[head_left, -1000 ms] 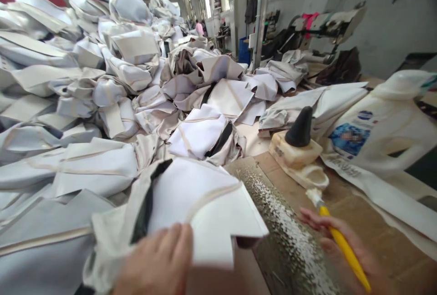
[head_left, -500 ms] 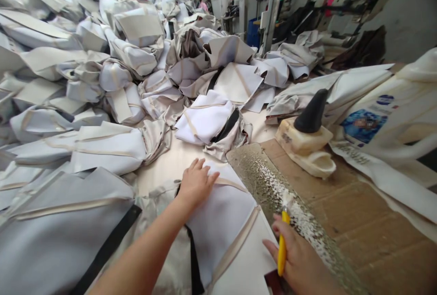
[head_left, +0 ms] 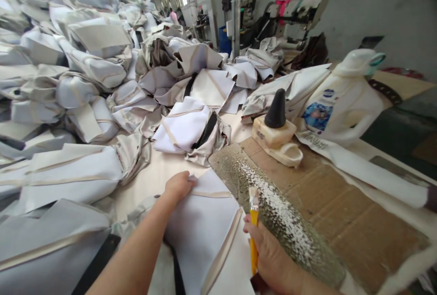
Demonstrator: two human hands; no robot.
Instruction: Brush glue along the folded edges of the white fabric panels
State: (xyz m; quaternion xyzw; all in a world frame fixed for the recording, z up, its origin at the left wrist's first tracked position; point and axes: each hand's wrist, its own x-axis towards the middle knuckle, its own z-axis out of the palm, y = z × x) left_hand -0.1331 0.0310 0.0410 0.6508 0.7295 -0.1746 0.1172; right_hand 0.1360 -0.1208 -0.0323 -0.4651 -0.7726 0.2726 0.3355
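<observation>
My left hand (head_left: 178, 186) is closed on the far edge of a white fabric piece (head_left: 201, 222) with beige tape strips along it. The piece lies flat in front of me, with black trim and grey cloth at its left. In my right hand (head_left: 269, 247) is a yellow-handled paintbrush (head_left: 253, 222), bristles pointing up and away. Its pale bristle tip is over the edge of a long board (head_left: 227, 160) streaked with white, glue-like residue. The right hand is over the right edge of the white piece.
Cardboard (head_left: 327, 195) lies right of the board. On it stands a stained container with a black cone nozzle (head_left: 275, 110). Behind is a big white jug (head_left: 344, 99). Piles of similar sewn pieces (head_left: 92, 72) fill the left and back. A folded piece (head_left: 184, 124) lies ahead.
My left hand has gone from lying spread on the fabric to gripping its far edge. The brush has lifted off the streaked residue and moved left. The view has turned right.
</observation>
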